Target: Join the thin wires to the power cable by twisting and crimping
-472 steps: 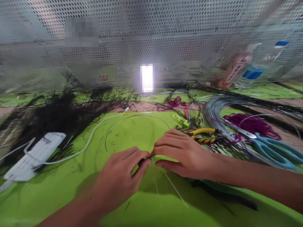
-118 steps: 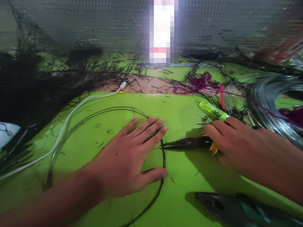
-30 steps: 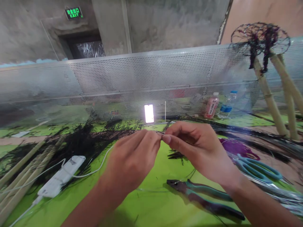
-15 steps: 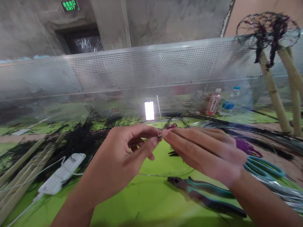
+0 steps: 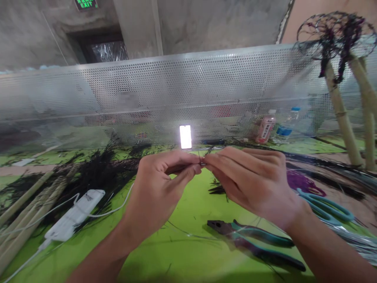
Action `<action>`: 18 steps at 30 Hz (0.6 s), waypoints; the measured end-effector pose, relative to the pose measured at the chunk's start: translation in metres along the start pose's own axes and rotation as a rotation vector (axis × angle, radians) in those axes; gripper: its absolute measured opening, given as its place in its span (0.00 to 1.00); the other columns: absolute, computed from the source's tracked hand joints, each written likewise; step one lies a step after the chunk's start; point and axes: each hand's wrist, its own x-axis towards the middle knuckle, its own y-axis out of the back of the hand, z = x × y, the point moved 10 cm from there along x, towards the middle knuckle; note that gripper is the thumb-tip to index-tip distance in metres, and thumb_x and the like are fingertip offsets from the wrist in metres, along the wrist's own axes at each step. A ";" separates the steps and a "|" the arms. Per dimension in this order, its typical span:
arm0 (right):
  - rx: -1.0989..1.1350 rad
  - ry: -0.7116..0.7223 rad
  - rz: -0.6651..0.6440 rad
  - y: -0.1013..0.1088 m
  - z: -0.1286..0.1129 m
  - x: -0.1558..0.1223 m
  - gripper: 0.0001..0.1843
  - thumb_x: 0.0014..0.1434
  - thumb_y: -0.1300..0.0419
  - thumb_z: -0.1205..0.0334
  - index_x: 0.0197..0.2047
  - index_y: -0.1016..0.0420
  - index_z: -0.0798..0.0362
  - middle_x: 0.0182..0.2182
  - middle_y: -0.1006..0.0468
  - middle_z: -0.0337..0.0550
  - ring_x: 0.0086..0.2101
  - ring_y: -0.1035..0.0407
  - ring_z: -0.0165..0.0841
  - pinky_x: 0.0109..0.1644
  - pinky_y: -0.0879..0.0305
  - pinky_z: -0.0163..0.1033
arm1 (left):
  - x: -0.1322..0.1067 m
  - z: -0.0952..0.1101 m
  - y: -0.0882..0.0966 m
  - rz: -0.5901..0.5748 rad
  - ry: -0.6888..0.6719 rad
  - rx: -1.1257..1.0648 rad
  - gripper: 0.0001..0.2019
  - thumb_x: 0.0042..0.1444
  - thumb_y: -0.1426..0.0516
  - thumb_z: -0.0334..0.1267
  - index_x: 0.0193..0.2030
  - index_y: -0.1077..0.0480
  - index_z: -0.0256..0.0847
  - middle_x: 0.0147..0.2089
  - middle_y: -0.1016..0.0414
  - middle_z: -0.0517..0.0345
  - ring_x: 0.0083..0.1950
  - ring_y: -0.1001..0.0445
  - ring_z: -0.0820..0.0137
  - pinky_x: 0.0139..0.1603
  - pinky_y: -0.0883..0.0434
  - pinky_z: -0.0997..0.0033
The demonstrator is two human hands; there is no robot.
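Note:
My left hand (image 5: 160, 186) and my right hand (image 5: 250, 182) meet fingertip to fingertip above the green table. Between thumb and forefinger, the left pinches a thin wire (image 5: 188, 235), whose slack bows beneath both hands. Close against it, the right hand's fingers are also closed on the wire where a short piece stands up; the exact grip is hidden. Pliers (image 5: 229, 229) with teal and black handles lie below the right hand, untouched. Dark pointed tips (image 5: 217, 190) show under its fingers. Blue scissor handles (image 5: 343, 216) rest beside the right wrist.
A lit phone (image 5: 185, 136) stands before a perforated metal screen (image 5: 176, 86). On the left are a white power strip (image 5: 75, 216), its cord, bamboo poles (image 5: 32, 214) and black strands (image 5: 108, 173). Two bottles (image 5: 266, 127), purple cord (image 5: 304, 182) and wire bundles (image 5: 353, 241) are right.
Both hands have drawn closer together at the fingertips. The tall upright wire end now looks much shorter, and the slack wire below hangs lower, crossing in front of the pliers.

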 end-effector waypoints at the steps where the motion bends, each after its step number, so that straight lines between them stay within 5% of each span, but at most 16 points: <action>1: 0.034 -0.043 -0.032 -0.003 0.004 0.000 0.05 0.64 0.39 0.71 0.42 0.21 0.57 0.33 0.18 0.41 0.30 0.24 0.31 0.33 0.32 0.38 | 0.001 0.001 0.000 0.007 -0.014 0.021 0.10 0.57 0.34 0.29 0.41 0.17 0.50 0.33 0.16 0.68 0.35 0.18 0.79 0.36 0.23 0.87; 9: 0.532 -0.438 -0.331 -0.039 0.037 -0.008 0.11 0.69 0.44 0.63 0.37 0.22 0.53 0.25 0.25 0.34 0.25 0.36 0.25 0.29 0.45 0.34 | 0.000 0.011 0.001 -0.046 -0.162 0.181 0.09 0.58 0.34 0.30 0.41 0.17 0.48 0.38 0.14 0.65 0.36 0.17 0.75 0.38 0.21 0.81; 12: 0.578 -0.440 -0.333 -0.043 0.036 -0.006 0.11 0.69 0.43 0.62 0.35 0.22 0.53 0.24 0.28 0.33 0.24 0.39 0.24 0.28 0.48 0.34 | 0.006 -0.010 -0.005 -0.244 0.041 0.049 0.06 0.63 0.37 0.39 0.43 0.18 0.45 0.37 0.15 0.60 0.34 0.18 0.73 0.29 0.24 0.82; 15: 0.518 -0.352 -0.291 -0.041 0.028 -0.002 0.10 0.68 0.44 0.64 0.36 0.24 0.55 0.26 0.27 0.35 0.26 0.39 0.24 0.30 0.49 0.35 | 0.005 -0.030 -0.018 -0.484 0.274 -0.110 0.15 0.66 0.42 0.49 0.46 0.21 0.41 0.41 0.17 0.54 0.32 0.19 0.74 0.24 0.28 0.82; 18: 0.489 -0.323 -0.286 -0.042 0.025 -0.002 0.11 0.68 0.45 0.66 0.36 0.24 0.55 0.27 0.27 0.36 0.26 0.40 0.24 0.31 0.50 0.35 | 0.004 -0.041 -0.021 -0.554 0.377 -0.139 0.15 0.65 0.41 0.50 0.44 0.24 0.39 0.37 0.21 0.57 0.21 0.29 0.81 0.19 0.35 0.83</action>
